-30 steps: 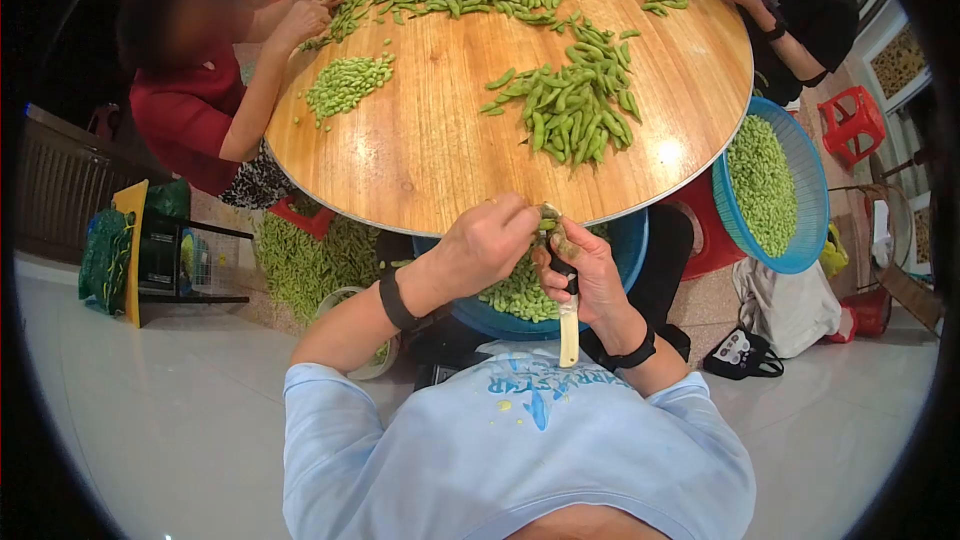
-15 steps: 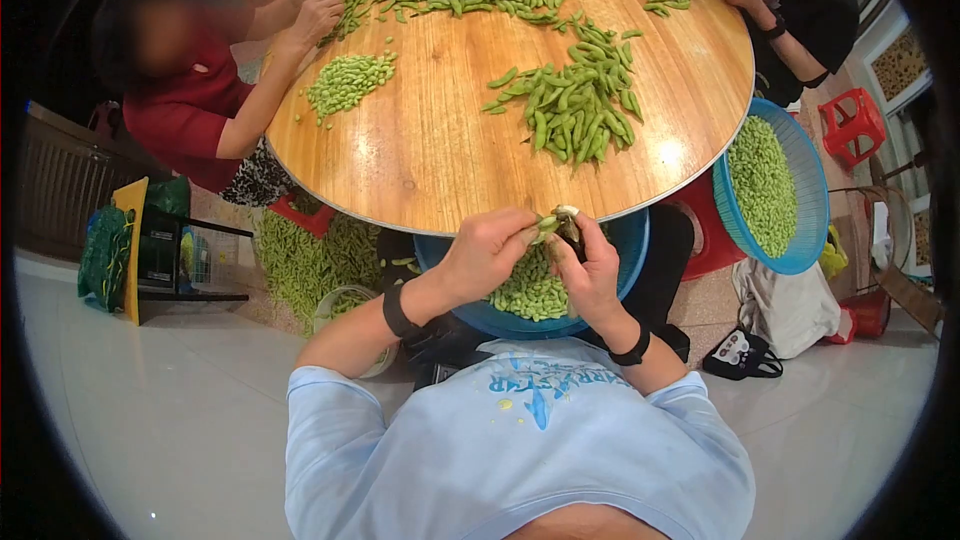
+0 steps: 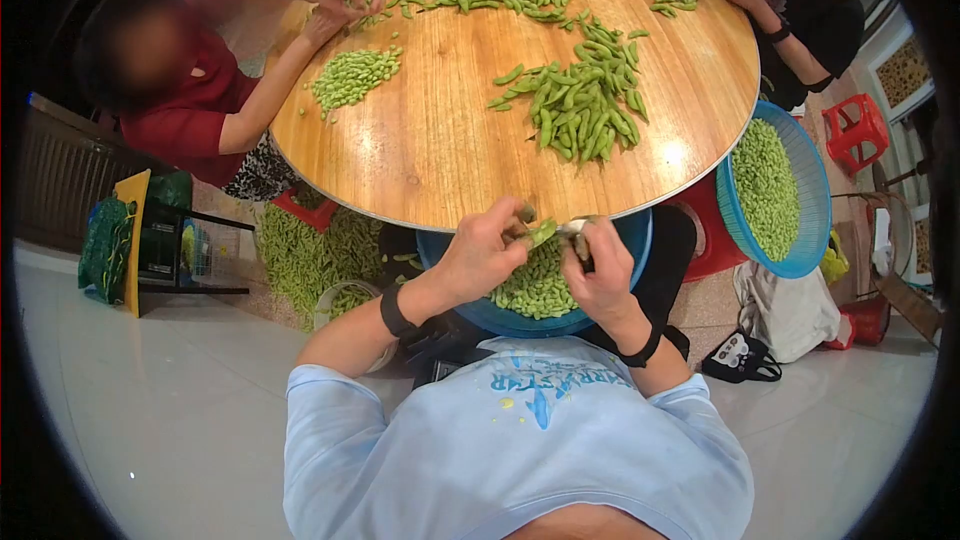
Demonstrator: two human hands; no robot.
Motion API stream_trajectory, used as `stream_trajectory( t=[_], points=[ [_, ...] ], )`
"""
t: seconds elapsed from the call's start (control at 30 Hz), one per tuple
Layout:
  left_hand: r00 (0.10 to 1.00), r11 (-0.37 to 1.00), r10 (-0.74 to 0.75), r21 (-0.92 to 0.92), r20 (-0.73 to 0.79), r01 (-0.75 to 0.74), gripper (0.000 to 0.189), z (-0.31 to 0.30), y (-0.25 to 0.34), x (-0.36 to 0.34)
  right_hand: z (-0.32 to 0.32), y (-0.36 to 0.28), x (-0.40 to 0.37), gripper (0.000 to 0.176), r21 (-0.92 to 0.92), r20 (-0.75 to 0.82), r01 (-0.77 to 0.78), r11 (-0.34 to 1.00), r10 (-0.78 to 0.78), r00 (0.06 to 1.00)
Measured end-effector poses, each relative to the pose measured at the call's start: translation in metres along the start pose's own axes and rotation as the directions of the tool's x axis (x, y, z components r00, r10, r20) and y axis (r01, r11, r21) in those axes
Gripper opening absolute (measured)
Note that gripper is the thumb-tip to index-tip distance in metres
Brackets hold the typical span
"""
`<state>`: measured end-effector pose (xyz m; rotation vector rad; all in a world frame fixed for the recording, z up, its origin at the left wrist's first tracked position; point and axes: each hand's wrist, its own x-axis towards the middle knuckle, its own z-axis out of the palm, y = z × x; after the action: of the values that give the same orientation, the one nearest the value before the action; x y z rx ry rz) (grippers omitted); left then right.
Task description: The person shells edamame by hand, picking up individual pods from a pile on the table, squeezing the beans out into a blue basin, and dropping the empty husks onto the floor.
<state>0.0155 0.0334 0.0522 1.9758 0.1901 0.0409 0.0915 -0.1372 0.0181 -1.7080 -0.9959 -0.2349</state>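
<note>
My left hand [image 3: 478, 258] pinches a green edamame pod [image 3: 542, 232] between thumb and fingers, its tip pointing toward my other hand. My right hand [image 3: 602, 268] is closed close beside the pod. Something whitish shows at its fingertips, too small to make out, with dark marks on the fingers. Below both hands, a blue basin [image 3: 500, 323] in my lap holds shelled green beans [image 3: 538, 285]. A pile of whole pods [image 3: 588, 105] lies on the round wooden table [image 3: 430, 150] in front of me.
A person in red [image 3: 190, 130] works at the left by a small heap of shelled beans [image 3: 355, 77]. Another in black [image 3: 815, 20] sits at the far right. A blue basket [image 3: 815, 190] of beans stands right; pods [image 3: 310, 255] cover the floor at left.
My hands have drawn slightly apart, and the pod shows more plainly between them. The person in red has raised an arm and brought both hands together.
</note>
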Motion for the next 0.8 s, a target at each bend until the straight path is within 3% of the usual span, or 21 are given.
stream_trajectory(
  t=[0.07, 0.27, 0.33, 0.37, 0.43, 0.47, 0.5, 0.53, 0.57, 0.6, 0.63, 0.7, 0.73, 0.77, 0.8],
  points=[
    [0.999, 0.997, -0.027, -0.068, -0.022, 0.026, 0.026, 0.001, 0.000, -0.001, 0.007, -0.003, -0.001, 0.032, 0.051, 0.029, -0.016, 0.999, 0.015, 0.999],
    [0.993, 0.990, 0.118, -0.081, -0.018, -0.119, 0.028, 0.001, 0.002, -0.003, 0.005, 0.003, -0.001, 0.028, 0.140, 0.127, -0.136, 0.981, 0.118, 0.985],
    [0.997, 0.952, 0.066, -0.300, 0.034, -0.053, 0.028, 0.001, 0.001, -0.003, 0.005, 0.007, -0.003, 0.024, 0.461, 0.283, -0.472, 0.752, 0.379, 0.881],
    [0.997, 0.953, 0.067, -0.299, 0.036, -0.053, 0.028, 0.000, 0.001, -0.006, 0.004, 0.005, -0.004, 0.024, 0.461, 0.280, -0.471, 0.752, 0.380, 0.881],
    [0.983, 0.855, -0.091, -0.494, 0.157, 0.158, 0.021, -0.004, 0.003, -0.009, 0.001, -0.002, -0.005, 0.019, 0.547, 0.417, -0.623, 0.559, 0.464, 0.782],
    [0.984, 0.856, -0.088, -0.493, 0.157, 0.155, 0.021, -0.011, 0.006, -0.012, 0.001, -0.005, -0.007, 0.015, 0.559, 0.452, -0.661, 0.500, 0.486, 0.749],
    [0.990, 0.983, 0.035, -0.183, 0.135, -0.010, 0.020, -0.022, 0.014, -0.019, -0.001, -0.007, -0.010, 0.013, 0.536, 0.451, -0.620, 0.573, 0.426, 0.784],
    [0.976, 0.972, 0.155, 0.151, 0.155, -0.178, 0.020, -0.033, 0.018, -0.027, 0.002, 0.000, -0.014, 0.012, 0.457, 0.438, -0.546, 0.702, 0.357, 0.825],
    [0.969, 0.868, 0.140, 0.445, 0.206, -0.220, 0.016, -0.047, 0.016, -0.037, 0.004, 0.008, -0.019, 0.011, 0.370, 0.430, -0.451, 0.812, 0.281, 0.858],
    [0.961, 0.674, 0.113, 0.691, 0.252, -0.261, 0.014, -0.061, 0.015, -0.046, 0.002, 0.011, -0.020, 0.011, 0.374, 0.424, -0.449, 0.812, 0.281, 0.861],
    [0.977, 0.551, -0.005, 0.816, 0.214, -0.176, 0.013, -0.071, 0.019, -0.054, -0.001, 0.013, -0.021, 0.010, 0.335, 0.475, -0.448, 0.829, 0.262, 0.840],
    [0.979, 0.461, 0.099, 0.863, 0.181, -0.206, 0.016, -0.083, 0.018, -0.053, -0.004, 0.012, -0.022, 0.010, 0.297, 0.526, -0.443, 0.846, 0.242, 0.815],
    [0.979, 0.458, 0.099, 0.866, 0.178, -0.204, 0.016, -0.082, 0.019, -0.043, -0.005, 0.009, -0.021, 0.012, 0.308, 0.588, -0.604, 0.735, 0.352, 0.728],
    [0.978, 0.610, 0.097, 0.766, 0.182, -0.203, 0.016, -0.078, 0.019, -0.021, -0.006, 0.007, -0.020, 0.014, 0.304, 0.648, -0.742, 0.598, 0.441, 0.621],
    [0.977, 0.743, 0.100, 0.639, 0.187, -0.198, 0.017, -0.072, 0.018, 0.001, -0.005, 0.006, -0.018, 0.014, 0.305, 0.645, -0.737, 0.603, 0.438, 0.626]
  ],
)
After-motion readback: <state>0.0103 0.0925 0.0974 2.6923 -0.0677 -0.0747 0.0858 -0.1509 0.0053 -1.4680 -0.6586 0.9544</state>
